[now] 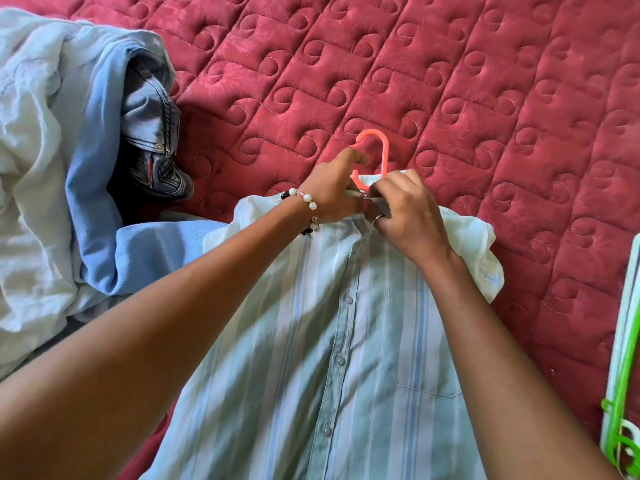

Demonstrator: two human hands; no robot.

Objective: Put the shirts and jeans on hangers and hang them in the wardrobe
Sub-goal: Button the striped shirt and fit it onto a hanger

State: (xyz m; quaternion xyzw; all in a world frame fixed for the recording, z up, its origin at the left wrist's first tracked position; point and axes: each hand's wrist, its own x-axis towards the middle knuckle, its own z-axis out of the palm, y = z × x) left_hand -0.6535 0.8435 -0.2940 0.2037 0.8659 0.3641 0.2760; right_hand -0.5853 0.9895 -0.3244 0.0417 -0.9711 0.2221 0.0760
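- The left hand (pixel 334 192) pinches the collar of the striped shirt (pixel 329 341) right at the base of the pink hanger (pixel 375 154), with its forefinger stretched up toward the hanger's hook.
- The right hand (pixel 403 211) grips the other side of the same collar, fingers curled into the cloth, touching the left hand just below the pink hanger's neck; a ring shows on one finger.
- A beaded bracelet (pixel 308 202) sits on the left wrist, just left of the hanger's base.
- The pink hanger is inside the shirt; only its hook and neck stick out above the collar, lying on the red quilt (pixel 485 98).
- The striped shirt lies flat and face up on the quilt, spreading downward from the hanger, with its front buttoned and a chest pocket on the right.
- Left of the hanger, well apart from it, a pair of jeans (pixel 156 133) lies crumpled, with its waistband button showing.
- A light blue garment (pixel 97 202) lies against the jeans, farther left of the hanger.
- A pale rumpled cloth (pixel 31 150) lies farther left again.
- Far right of the hanger and lower, at the picture's edge, a green hanger (pixel 623 393) lies partly out of view beside a pale strip.
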